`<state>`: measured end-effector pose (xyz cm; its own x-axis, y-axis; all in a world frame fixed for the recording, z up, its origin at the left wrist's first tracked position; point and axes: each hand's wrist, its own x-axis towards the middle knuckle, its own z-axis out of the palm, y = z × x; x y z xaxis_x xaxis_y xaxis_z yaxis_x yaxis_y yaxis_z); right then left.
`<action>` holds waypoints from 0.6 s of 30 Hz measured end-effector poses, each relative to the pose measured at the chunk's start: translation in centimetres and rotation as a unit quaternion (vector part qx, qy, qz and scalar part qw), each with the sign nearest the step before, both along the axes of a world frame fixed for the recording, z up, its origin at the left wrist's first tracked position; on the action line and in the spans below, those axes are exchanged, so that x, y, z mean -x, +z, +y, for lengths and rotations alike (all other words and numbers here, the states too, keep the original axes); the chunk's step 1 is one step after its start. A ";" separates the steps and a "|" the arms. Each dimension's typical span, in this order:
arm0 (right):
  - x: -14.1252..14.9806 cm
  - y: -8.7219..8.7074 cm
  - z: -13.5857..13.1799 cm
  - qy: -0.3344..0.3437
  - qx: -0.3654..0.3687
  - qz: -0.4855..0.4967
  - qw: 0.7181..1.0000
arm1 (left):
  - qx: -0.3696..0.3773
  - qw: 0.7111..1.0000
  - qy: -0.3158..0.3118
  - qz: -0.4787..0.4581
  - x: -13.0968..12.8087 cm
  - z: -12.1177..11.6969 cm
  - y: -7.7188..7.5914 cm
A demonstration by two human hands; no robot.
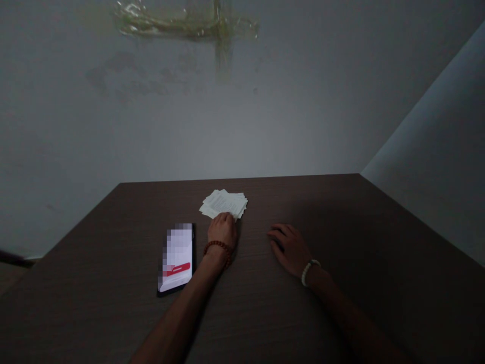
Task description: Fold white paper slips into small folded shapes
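Though white, faintly printed papers (224,202).

your dark brown wood-grain desk (261,308) carries a loose stack of printed paper slips (226,201) and, nearer you, a lit smartphone (184,250) lying screen up.

A stained grey wall (303,101) rises behind a dark brown table (310,197).

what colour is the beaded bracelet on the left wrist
Reddish brown; the beaded bracelet shows in the head view, the only one.
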<state>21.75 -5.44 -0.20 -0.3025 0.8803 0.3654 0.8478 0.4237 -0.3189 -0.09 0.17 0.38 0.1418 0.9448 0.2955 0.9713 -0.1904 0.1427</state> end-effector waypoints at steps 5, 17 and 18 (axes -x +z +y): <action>-0.1 0.0 0.0 0.002 0.001 -0.002 1.000 | 0.012 1.000 0.014 -0.005 0.2 0.0 0.0; -0.1 0.0 0.1 0.001 -0.002 0.012 1.000 | -0.056 0.997 -0.041 -0.031 0.2 -0.7 0.5; -0.1 0.0 0.0 0.001 -0.003 0.017 1.000 | -0.057 0.996 -0.061 -0.032 0.2 -0.8 0.4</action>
<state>21.86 -5.40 -0.19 -0.2915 0.8777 0.3802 0.8360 0.4270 -0.3446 -0.29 -0.59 0.82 0.2315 0.8817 0.4112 0.9295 -0.3252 0.1740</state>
